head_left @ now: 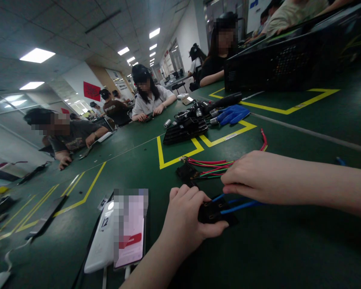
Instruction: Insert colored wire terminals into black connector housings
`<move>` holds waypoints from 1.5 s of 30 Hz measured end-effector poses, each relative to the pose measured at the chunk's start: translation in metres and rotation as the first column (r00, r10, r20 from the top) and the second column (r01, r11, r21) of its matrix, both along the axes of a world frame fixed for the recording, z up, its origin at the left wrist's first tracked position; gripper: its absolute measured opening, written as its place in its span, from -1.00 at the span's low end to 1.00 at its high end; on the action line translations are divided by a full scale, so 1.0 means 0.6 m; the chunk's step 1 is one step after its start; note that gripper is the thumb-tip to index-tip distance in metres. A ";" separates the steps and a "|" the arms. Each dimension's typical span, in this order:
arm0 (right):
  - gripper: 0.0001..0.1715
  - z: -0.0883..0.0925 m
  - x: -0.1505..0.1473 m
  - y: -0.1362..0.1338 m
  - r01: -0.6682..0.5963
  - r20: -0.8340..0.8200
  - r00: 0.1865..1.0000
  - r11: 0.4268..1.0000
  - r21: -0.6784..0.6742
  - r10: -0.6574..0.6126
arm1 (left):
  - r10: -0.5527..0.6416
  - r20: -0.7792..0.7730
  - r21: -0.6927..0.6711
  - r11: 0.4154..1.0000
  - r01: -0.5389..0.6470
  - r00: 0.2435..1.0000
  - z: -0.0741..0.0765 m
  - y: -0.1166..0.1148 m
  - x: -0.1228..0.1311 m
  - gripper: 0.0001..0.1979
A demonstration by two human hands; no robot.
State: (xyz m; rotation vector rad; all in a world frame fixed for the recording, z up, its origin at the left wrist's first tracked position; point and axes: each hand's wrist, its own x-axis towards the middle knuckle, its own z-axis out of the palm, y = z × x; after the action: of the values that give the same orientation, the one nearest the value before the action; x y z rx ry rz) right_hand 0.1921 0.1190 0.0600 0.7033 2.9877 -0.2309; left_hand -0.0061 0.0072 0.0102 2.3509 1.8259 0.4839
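A small black block with slots [210, 212] and blue wires [243, 206] running out to its right lies on the green table. My left hand [188, 212] grips this block from the left, thumb on the near side and fingers over the far side. Just above the block, my right hand [243, 176] is closed in a pinch at the end of a blue wire. Behind my hands sits another black piece [185, 171] with red and green wires [212, 168], partly hidden by my right hand.
Left of my hands lie a lit phone [135, 237] and a white device [100, 237] with cables. Farther off are a blue glove [233, 115], a black slotted part [185, 131] and a large black case [267, 66]. Several people sit around the green table [132, 160].
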 end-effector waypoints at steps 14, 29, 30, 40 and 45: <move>-0.87 0.004 -0.004 -0.021 -0.150 -0.131 0.975 0.966 0.209 0.180 | 0.001 0.000 -0.004 1.000 -0.001 1.000 0.002 0.002 0.003 -0.63; -0.87 0.018 -0.013 -0.019 -0.106 0.031 0.994 0.981 0.162 0.102 | 0.011 0.000 -0.017 1.000 -0.011 1.000 0.005 0.001 0.005 -0.63; -0.87 0.018 -0.012 -0.022 -0.127 -0.022 0.991 0.973 0.192 0.133 | 0.011 -0.006 -0.016 1.000 -0.011 1.000 0.005 0.001 0.005 -0.63; -0.86 0.006 -0.009 -0.021 -0.117 -0.055 0.990 0.972 0.204 0.131 | 0.006 -0.024 -0.004 1.000 -0.006 1.000 0.002 0.002 0.004 -0.63; -0.69 -0.004 0.000 0.016 -0.008 0.160 0.987 0.998 0.060 -0.002 | 0.012 -0.010 -0.011 1.000 -0.012 1.000 0.003 -0.001 0.000 -0.65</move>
State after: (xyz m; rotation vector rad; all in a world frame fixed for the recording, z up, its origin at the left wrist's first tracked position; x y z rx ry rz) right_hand 0.1921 0.1287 0.0579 0.6874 2.8532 -0.0796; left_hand -0.0059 0.0068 0.0119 2.3408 1.8427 0.4639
